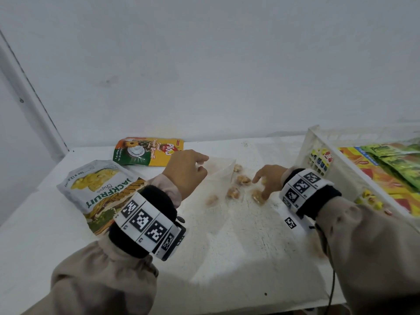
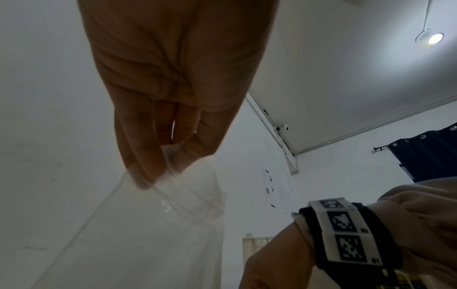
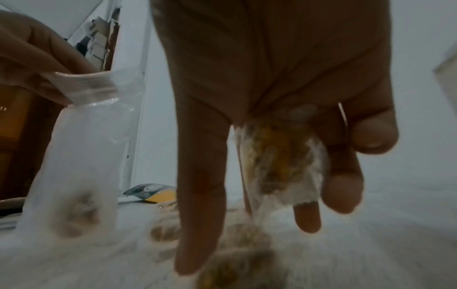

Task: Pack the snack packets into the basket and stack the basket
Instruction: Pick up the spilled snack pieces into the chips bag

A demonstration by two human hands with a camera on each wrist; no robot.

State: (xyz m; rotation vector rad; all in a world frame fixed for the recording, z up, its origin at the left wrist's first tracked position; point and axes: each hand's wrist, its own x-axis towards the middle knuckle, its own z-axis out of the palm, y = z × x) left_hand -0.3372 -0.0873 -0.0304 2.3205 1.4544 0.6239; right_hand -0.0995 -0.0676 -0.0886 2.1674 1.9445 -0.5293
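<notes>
My left hand (image 1: pixel 189 171) pinches the upper edge of a clear plastic bag (image 1: pixel 218 176) and holds it up off the white table (image 1: pixel 227 258); the left wrist view shows the fingers (image 2: pixel 148 156) closed on the bag (image 2: pixel 153 224). Several small wrapped brown snacks (image 1: pixel 233 193) lie loose around the bag's mouth, and one shows inside the bag (image 3: pixel 76 213). My right hand (image 1: pixel 267 180) reaches down among them and holds one wrapped snack (image 3: pixel 279 160) in its curled fingers. The white basket (image 1: pixel 318 142) at right holds colourful packets.
A Jackfruit chips pouch (image 1: pixel 100 189) lies at the left of the table. A yellow and green pouch (image 1: pixel 147 151) lies behind it near the wall. Green packets (image 1: pixel 395 160) and an orange packet (image 1: pixel 363 169) fill the basket. The table's near part is bare.
</notes>
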